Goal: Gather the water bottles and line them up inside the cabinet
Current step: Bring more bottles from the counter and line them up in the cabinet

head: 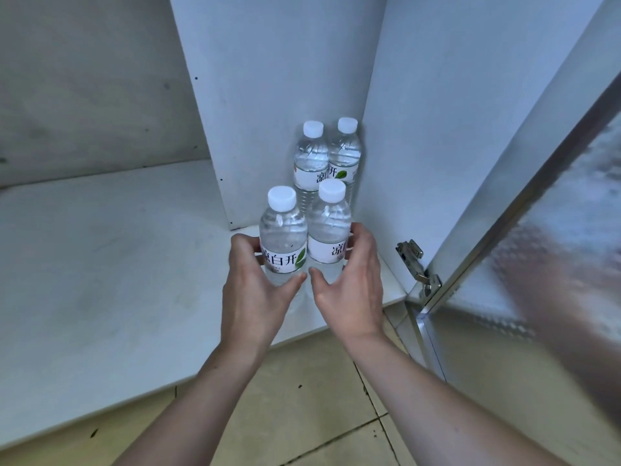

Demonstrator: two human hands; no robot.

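Note:
Several clear water bottles with white caps and white labels stand upright in the right corner of the white cabinet shelf. Two stand at the back: the back left bottle and the back right bottle, close to the side wall. In front of them stand the front left bottle and the front right bottle, side by side. My left hand grips the front left bottle around its label. My right hand grips the front right bottle the same way.
An upright white divider panel rises behind the bottles. The cabinet's frosted-glass door with a metal frame stands open at the right, on a metal hinge. Beige floor tiles lie below the shelf edge.

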